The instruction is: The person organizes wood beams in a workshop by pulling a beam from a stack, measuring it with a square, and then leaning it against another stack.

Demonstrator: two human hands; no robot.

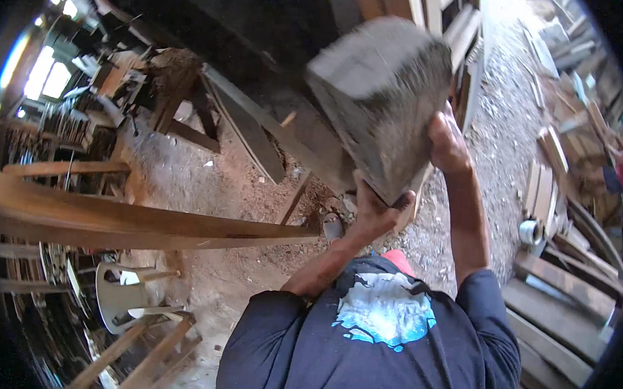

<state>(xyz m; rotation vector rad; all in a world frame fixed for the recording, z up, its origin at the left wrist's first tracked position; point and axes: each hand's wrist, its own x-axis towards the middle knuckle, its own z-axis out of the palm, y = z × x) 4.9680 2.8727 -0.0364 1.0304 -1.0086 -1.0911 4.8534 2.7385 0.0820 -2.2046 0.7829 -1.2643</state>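
The left hand point(375, 210) cups the lower end of a thick grey timber beam point(382, 93), fingers wrapped around its edge. The right hand point(448, 143) presses flat against its side, the beam rising between and above both hands. A long plank point(136, 221) lies well left of the left hand.

The grey timber block point(382, 93) is motion-blurred (its far end merges into dark background), hiding both palms.
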